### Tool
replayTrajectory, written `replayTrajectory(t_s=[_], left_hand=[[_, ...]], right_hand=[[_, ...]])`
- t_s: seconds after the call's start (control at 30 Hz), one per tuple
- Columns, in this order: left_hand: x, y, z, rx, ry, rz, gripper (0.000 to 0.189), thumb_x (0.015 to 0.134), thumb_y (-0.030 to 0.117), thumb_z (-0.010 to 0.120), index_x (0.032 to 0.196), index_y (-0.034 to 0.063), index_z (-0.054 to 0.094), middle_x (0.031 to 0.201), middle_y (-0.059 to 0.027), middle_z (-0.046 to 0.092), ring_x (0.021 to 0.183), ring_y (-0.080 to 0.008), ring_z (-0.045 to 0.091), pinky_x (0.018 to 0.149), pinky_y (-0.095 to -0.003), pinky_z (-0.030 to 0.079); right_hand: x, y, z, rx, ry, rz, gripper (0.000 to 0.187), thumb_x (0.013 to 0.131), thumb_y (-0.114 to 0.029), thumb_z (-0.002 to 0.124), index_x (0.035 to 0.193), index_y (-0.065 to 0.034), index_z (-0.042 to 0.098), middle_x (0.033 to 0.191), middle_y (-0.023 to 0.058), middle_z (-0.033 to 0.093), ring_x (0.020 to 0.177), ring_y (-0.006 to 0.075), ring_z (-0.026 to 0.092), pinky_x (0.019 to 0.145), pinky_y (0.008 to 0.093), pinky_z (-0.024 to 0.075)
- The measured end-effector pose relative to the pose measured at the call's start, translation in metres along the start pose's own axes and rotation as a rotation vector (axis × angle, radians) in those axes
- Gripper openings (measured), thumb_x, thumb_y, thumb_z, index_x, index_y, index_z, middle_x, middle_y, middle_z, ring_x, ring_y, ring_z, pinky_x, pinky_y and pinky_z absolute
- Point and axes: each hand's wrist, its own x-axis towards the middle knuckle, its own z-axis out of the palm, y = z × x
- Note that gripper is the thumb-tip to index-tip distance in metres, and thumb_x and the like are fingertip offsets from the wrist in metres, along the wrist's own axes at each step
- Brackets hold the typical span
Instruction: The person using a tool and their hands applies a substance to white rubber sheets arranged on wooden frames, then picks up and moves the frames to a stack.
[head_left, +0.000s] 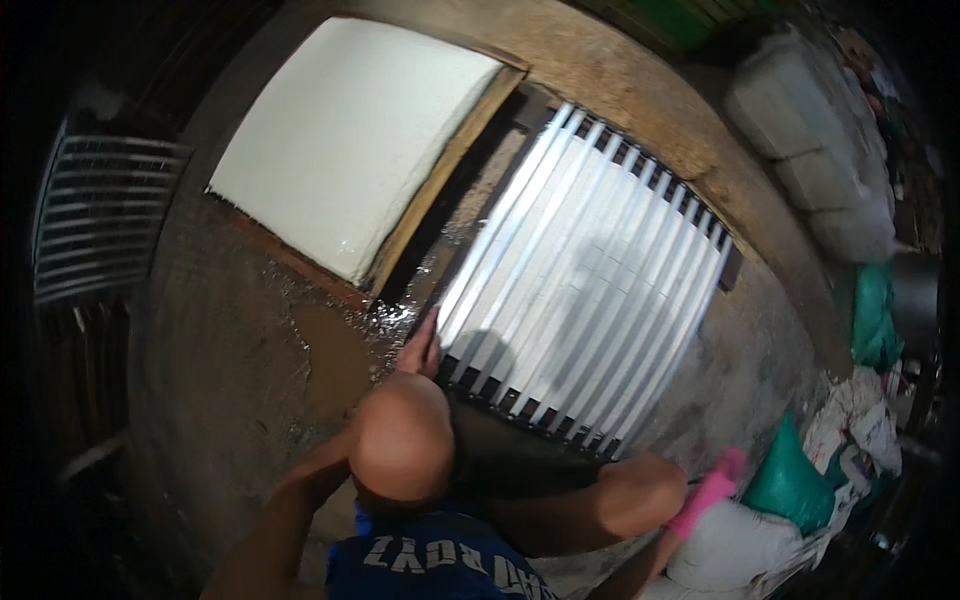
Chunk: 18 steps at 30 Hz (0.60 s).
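Note:
Before me lies a rack of pale parallel bars (525, 255) in a dark frame, over a white surface with faint grid lines (600, 262). My bare left hand (421, 351) is at the rack's near left corner, its fingers along the frame's side; my knee hides part of the wrist. Whether these fingers grip the frame is not clear. Off to my right, my right hand (712, 487) wears a pink glove and is blurred, close to a green bag (791, 480) and a whitish sack (731, 544). What it holds, if anything, cannot be made out.
Left of the rack sits a smooth white slab (360, 142) with a wooden edge board (450, 180). Wet concrete floor (330, 360) with a muddy puddle runs beside it. A second barred rack (109, 217) stands far left. Large pale wrapped bundles (817, 150) lie at upper right.

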Motion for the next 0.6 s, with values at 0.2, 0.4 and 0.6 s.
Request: replayTrajectory(t_s=[0.2,0.4,0.6], left_hand=[[-0.015,0.003,0.002,-0.243,-0.04,-0.085,0.057,0.09,-0.007,0.045,0.146,0.0064,0.039,0.138,-0.0222,0.052,0.128,-0.0358,0.051,0.104,-0.039,0.043],[-0.006,-0.002,0.009,-0.129,0.048,0.139,0.049,0.093,-0.007,0.044,0.142,-0.0044,0.039,0.137,-0.0245,0.051,0.128,-0.036,0.051,0.107,-0.0398,0.041],[0.003,0.006,0.002,-0.211,0.096,0.146,0.045,0.093,-0.008,0.047,0.138,-0.0063,0.043,0.132,-0.025,0.055,0.125,-0.0362,0.054,0.104,-0.0388,0.045]], right_hand=[[0.015,-0.071,0.04,0.24,0.052,-0.164,0.052,0.1,-0.036,0.038,0.133,0.0011,0.052,0.133,0.0139,0.055,0.094,0.0258,0.06,0.089,0.0373,0.0475],[-0.063,-0.18,0.253,0.802,-0.628,0.107,0.037,0.095,-0.006,0.055,0.132,-0.0007,0.057,0.114,0.0131,0.068,0.093,0.0168,0.067,0.085,0.0276,0.0525],[-0.052,-0.255,0.384,0.577,-0.753,-0.071,0.034,0.09,-0.02,0.067,0.121,-0.0073,0.067,0.099,0.0116,0.073,0.091,0.0154,0.068,0.082,0.0284,0.0509]])
